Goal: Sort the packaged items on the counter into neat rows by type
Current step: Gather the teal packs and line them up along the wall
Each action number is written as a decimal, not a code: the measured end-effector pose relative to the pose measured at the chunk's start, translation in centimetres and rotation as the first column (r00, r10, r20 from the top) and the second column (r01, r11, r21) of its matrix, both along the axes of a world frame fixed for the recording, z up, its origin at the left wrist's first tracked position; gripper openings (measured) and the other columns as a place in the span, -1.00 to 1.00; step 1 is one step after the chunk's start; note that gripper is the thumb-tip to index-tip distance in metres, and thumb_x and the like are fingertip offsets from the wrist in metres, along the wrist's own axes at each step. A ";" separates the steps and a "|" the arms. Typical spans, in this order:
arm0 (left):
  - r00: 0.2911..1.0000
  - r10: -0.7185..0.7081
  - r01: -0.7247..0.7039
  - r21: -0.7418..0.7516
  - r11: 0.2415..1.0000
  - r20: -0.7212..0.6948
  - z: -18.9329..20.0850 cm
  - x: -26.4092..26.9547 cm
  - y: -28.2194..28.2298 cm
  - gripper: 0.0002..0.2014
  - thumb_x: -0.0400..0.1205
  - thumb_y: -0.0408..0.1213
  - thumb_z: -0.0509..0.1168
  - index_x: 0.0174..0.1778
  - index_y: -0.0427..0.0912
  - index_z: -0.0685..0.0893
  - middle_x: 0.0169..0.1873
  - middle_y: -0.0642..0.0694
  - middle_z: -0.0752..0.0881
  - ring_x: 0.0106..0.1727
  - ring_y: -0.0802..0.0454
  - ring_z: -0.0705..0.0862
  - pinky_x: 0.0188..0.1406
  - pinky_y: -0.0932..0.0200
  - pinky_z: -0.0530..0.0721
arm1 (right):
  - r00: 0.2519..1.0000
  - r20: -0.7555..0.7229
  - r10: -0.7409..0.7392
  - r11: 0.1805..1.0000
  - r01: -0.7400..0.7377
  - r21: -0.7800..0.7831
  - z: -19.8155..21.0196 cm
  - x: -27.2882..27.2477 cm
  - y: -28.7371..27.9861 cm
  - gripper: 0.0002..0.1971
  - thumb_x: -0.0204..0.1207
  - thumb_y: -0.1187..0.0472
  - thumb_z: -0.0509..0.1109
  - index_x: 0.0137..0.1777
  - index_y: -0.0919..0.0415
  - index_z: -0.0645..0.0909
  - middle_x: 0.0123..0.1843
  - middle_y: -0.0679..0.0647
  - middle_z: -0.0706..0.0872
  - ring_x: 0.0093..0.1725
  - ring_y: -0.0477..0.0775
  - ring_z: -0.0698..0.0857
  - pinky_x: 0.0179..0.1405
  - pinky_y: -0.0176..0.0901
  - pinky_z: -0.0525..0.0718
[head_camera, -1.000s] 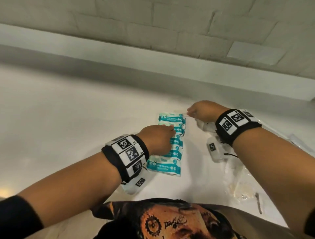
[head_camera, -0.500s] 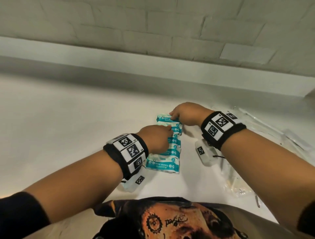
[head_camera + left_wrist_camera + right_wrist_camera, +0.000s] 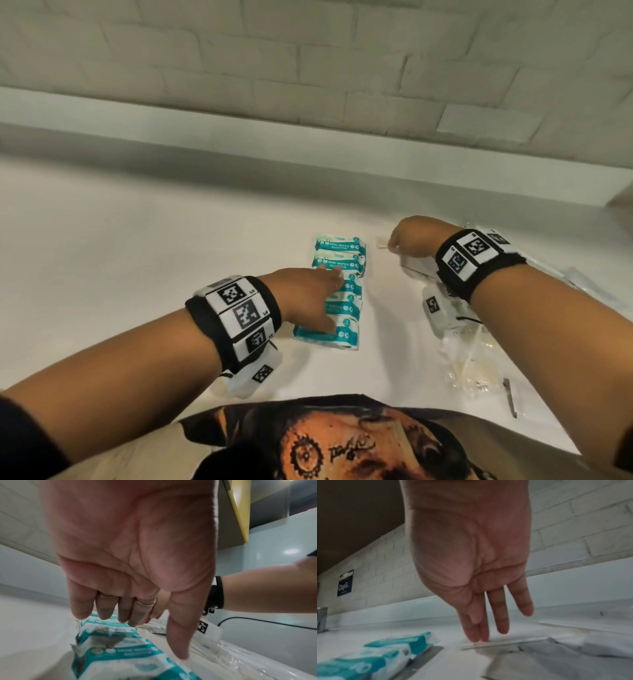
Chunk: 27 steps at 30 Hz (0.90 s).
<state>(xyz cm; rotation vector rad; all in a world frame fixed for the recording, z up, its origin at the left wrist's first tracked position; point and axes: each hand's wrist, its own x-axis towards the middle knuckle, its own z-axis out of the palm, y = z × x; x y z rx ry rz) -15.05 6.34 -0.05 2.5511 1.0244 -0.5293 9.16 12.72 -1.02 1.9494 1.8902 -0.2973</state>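
Several teal-and-white mini wipes packs (image 3: 337,294) lie in one row running away from me on the white counter (image 3: 137,260). My left hand (image 3: 318,301) lies flat on the near packs, fingers straight; the left wrist view shows the fingers (image 3: 106,609) reaching down onto the wipes packs (image 3: 120,654). My right hand (image 3: 409,236) is to the right of the row's far end. Its straight fingers (image 3: 501,622) point down, thumb and forefinger tips touching the end of a flat clear packet (image 3: 508,643); that clear packet (image 3: 382,241) shows small and pale.
Crumpled clear plastic packets (image 3: 469,363) lie under and near my right forearm, with a thin metal piece (image 3: 510,399) by the counter's front edge. More clear packets (image 3: 582,284) sit far right. A raised ledge (image 3: 239,144) and a brick wall bound the back.
My right hand went from the right to the top of the wipes row, then back right to the clear packet. My left hand has flattened out on the packs.
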 end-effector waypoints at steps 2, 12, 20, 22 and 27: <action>0.999 -0.027 0.027 0.002 1.000 -0.032 -0.2 -0.2 -0.6 -0.04 0.52 0.21 0.33 0.70 -0.09 -0.03 0.71 0.06 -0.08 0.70 0.05 0.02 0.60 0.02 0.26 | 0.997 -0.051 0.062 0.996 -0.059 0.068 0.7 -0.9 -0.2 -0.61 0.70 0.13 0.15 0.47 0.18 0.54 0.50 0.11 0.55 0.43 0.14 0.52 0.40 -0.05 0.42; 0.995 0.021 -0.032 0.112 0.993 0.094 -2.6 -0.6 -1.5 -0.11 0.52 -0.06 0.35 0.69 -0.07 0.01 0.70 0.01 0.00 0.65 -0.01 0.21 0.43 0.03 0.46 | 0.944 -0.110 0.312 0.950 -0.310 0.032 0.2 -7.0 0.4 -0.66 0.53 0.13 0.34 0.30 0.07 0.66 0.18 -0.02 0.72 0.12 0.07 0.67 0.11 0.03 0.70; 0.991 0.018 -0.036 0.134 0.990 0.132 -2.6 1.1 3.1 -0.12 0.50 -0.07 0.36 0.69 -0.04 0.04 0.70 0.03 0.03 0.65 0.00 0.22 0.45 0.02 0.47 | 0.951 -0.026 0.310 0.951 -0.310 0.000 0.0 -5.7 4.9 -0.73 0.56 0.27 0.23 0.16 0.12 0.70 0.05 0.05 0.73 0.01 0.12 0.69 -0.09 -0.05 0.65; 0.990 0.017 -0.038 0.144 0.989 0.140 -2.6 2.2 5.3 -0.11 0.47 -0.02 0.37 0.67 -0.06 0.08 0.69 0.01 0.08 0.62 -0.02 0.29 0.43 0.00 0.51 | 0.954 -0.016 0.299 0.954 -0.299 -0.006 0.1 -5.0 6.6 -0.74 0.58 0.27 0.22 0.17 0.15 0.68 0.06 0.07 0.74 0.02 0.13 0.70 0.00 -0.02 0.69; 0.991 0.022 -0.043 0.161 0.986 0.129 -2.3 5.3 11.2 -0.03 0.38 0.12 0.43 0.65 -0.09 0.13 0.64 -0.04 0.18 0.48 -0.03 0.46 0.35 0.00 0.60 | 0.986 -0.049 0.157 0.987 -0.155 0.028 -0.3 -2.8 12.4 -0.74 0.58 0.21 0.23 0.18 0.28 0.62 0.07 0.15 0.73 -0.10 0.16 0.70 -0.09 -0.05 0.70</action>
